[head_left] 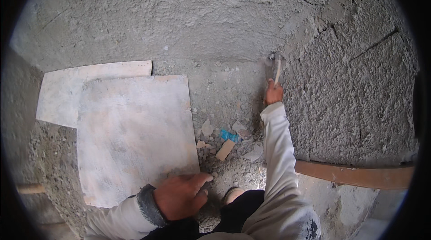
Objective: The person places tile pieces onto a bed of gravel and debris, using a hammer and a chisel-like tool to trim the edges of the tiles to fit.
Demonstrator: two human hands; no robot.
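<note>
From my end I watch a gritty grey floor [215, 91]. A pale board [137, 132] lies at eight o'clock, overlapping a second board [60, 94] at nine. Between five and six I see rubble [207, 128], a blue scrap [228, 135] and a tan chip [225, 150].

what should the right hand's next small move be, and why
Probably a short, controlled stroke with the tool at the corner: the right hand grips it, its far end is blurred close to that corner, and the left hand is well apart from it.
</note>
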